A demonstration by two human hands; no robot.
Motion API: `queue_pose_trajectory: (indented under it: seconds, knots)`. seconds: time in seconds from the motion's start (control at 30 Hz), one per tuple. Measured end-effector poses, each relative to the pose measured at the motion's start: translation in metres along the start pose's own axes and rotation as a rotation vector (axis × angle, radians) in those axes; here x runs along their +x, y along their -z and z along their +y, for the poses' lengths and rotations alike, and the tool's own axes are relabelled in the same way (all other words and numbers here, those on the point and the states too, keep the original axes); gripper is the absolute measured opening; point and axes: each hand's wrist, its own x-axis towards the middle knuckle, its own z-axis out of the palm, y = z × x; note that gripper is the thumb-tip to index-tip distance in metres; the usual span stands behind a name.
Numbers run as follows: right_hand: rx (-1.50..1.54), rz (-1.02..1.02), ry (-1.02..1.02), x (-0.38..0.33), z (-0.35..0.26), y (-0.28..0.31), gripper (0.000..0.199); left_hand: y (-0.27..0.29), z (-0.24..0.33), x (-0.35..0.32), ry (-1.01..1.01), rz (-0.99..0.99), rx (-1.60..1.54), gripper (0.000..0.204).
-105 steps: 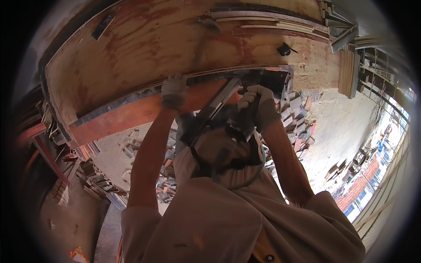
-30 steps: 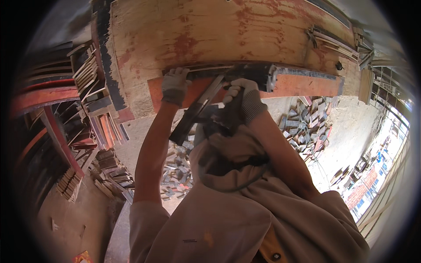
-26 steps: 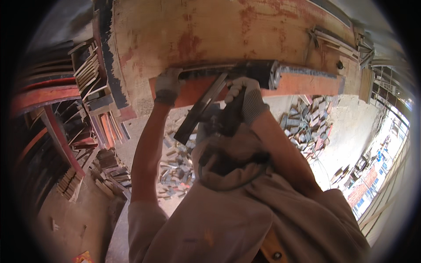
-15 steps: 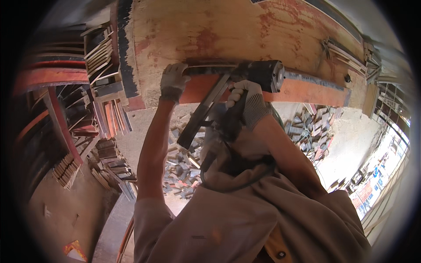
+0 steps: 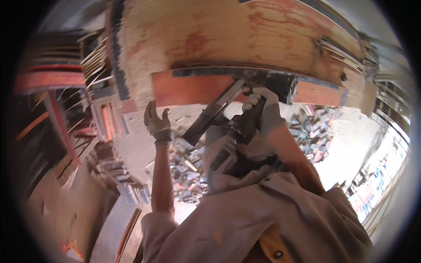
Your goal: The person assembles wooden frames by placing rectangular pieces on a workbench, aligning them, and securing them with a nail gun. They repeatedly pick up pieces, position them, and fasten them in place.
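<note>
Gloved, the right hand (image 5: 263, 109) grips the handle of a black nail gun (image 5: 245, 109) pressed up against the orange board (image 5: 193, 90) overhead. Left hand (image 5: 156, 122) hangs open just below that board, apart from the tool.

Both gloved hands are reaching overhead, the left hand (image 5: 157, 122) hanging open-fingered, the right hand (image 5: 261, 107) gripping tightly.

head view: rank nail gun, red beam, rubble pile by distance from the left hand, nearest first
From the left hand, gloved, open and holding nothing:
1. Red beam: just above and to its right.
2. Nail gun: farther right, gripped by the right hand.
3. Rubble pile: on the floor far below, though it looks close in the picture.
</note>
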Motion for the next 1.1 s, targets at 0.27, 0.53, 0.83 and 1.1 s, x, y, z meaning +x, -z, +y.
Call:
queue_pose_trajectory:
  seconds: [0.27, 0.53, 0.83, 1.1]
  knots:
    - [0.024, 0.305, 0.486, -0.092, -0.205, 0.181, 0.024, -0.121, 0.29, 0.019, -0.506, -0.197, -0.281, 0.08]
    - [-0.263, -0.049, 0.247, -0.087, -0.577, 0.468, 0.034, -0.222, 0.505, 0.013, -0.669, -0.443, -0.038, 0.085]
    - [-1.486, 0.902, 0.586, 0.022, -0.84, 0.57, 0.026, -0.205, 0.515, 0.015, -0.599, -0.558, 0.041, 0.07]
    - [-1.901, 0.979, 0.874, 0.082, -0.879, 0.563, 0.07, -0.137, 0.551, -0.019, -0.678, -0.306, 0.295, 0.047]
